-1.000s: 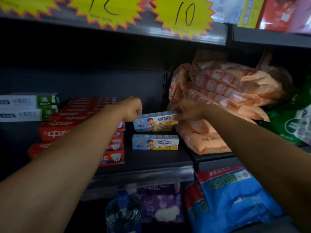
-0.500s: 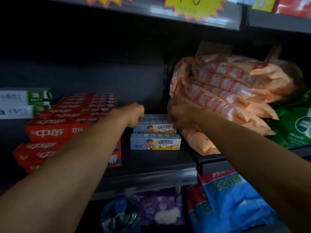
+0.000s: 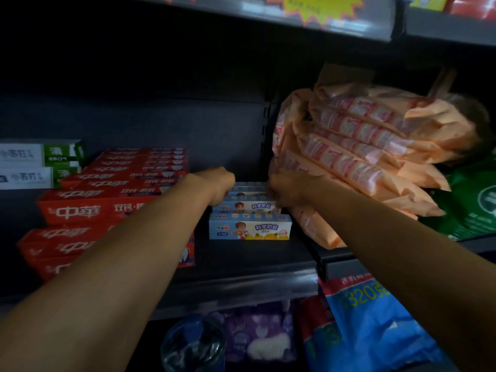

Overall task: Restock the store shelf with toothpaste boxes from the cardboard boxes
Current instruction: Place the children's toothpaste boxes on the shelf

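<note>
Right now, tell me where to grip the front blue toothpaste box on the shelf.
Grip the front blue toothpaste box by its two short ends, coming from the front. It lies lengthwise along the shelf, standing alone, with open space at its left end; the orange packs crowd its right end.

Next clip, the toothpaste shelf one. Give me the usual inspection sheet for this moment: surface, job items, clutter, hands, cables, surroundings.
Surface: dark shelf, bare strip along its front.
Job's things: blue toothpaste boxes, one at the front, a row behind it; red toothpaste boxes stacked to the left; white-and-green boxes far left.
Clutter: orange packets piled on the neighbouring shelf, leaning beside the blue row.
Hands: left hand and right hand at the two ends of the back row; grip too blurred to judge.
Cables: nothing seen.
Surroundings: yellow price tag on the shelf above; blue packet, purple packet and a clear bottle below. No cardboard boxes in view.
</note>
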`<state>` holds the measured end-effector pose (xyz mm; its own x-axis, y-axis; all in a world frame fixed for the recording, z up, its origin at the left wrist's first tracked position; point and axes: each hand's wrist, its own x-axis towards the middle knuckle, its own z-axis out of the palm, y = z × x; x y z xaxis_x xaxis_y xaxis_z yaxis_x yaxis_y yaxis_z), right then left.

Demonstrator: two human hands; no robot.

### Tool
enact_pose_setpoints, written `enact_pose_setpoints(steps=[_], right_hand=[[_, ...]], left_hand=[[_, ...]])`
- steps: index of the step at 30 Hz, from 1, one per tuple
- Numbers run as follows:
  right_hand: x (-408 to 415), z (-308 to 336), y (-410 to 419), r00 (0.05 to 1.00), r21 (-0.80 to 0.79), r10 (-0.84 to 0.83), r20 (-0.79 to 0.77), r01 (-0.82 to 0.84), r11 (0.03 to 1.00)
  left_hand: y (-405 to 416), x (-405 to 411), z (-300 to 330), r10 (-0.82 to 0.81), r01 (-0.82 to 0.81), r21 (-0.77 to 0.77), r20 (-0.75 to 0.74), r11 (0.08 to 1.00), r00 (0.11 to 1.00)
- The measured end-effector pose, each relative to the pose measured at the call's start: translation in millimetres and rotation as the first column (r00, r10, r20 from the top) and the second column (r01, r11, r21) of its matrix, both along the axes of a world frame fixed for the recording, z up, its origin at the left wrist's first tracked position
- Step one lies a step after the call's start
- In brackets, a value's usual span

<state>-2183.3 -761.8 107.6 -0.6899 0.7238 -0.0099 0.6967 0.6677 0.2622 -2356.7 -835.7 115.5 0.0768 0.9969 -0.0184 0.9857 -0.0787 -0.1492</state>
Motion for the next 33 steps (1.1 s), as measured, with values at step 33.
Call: enact_pose_setpoints(steps=[33], right_hand=[[46,-4,-248,0.979,-0.014,0.106,-0.174,-0.11,0.994]], left_hand=[[-243,45,-10,-0.246,0.241,0.086,0.066,0.967,0.967]])
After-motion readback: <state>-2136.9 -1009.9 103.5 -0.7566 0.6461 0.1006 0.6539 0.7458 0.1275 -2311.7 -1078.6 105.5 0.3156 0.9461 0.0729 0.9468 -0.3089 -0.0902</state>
